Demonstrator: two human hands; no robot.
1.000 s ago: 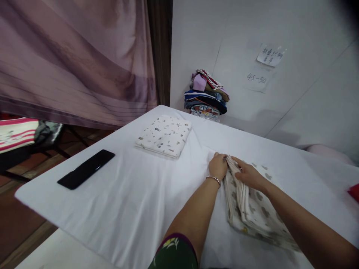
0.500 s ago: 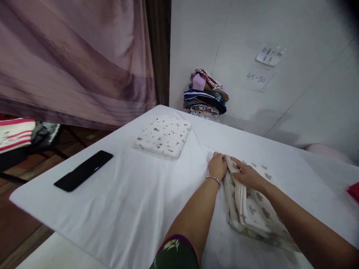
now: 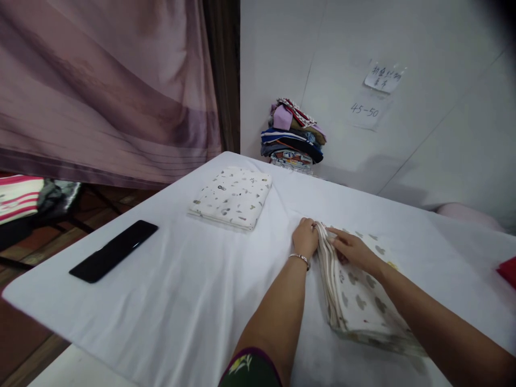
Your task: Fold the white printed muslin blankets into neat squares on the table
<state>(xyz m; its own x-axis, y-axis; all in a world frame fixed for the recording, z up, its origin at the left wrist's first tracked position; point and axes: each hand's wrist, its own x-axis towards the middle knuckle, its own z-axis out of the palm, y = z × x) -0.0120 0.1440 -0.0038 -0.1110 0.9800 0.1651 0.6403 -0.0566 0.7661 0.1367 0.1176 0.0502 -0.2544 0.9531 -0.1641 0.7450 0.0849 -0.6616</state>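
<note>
A folded white cloth [image 3: 363,301] with grey-brown mouse-head shapes lies on the table at the right, its stacked layers showing along the left edge. My left hand [image 3: 305,238] is closed around its far left corner, fingertips hidden behind the layers. My right hand [image 3: 355,250] rests over the top near the same corner, index finger stretched toward the edge and the other fingers bent against the fabric. A second folded cloth [image 3: 231,198], white with small grey prints, lies flat to the left of my hands, apart from them.
A black phone-like slab [image 3: 115,251] lies near the left edge of the white-covered table [image 3: 181,290]. Folded clothes [image 3: 292,134] are piled at the far edge by the wall. A pink curtain [image 3: 105,91] hangs behind on the left. Something red [image 3: 508,271] sits at the right.
The cloth's top layer now lies flatter, and its edge layers are closer together. My right hand has shifted slightly along that edge. The camera view has moved a little.
</note>
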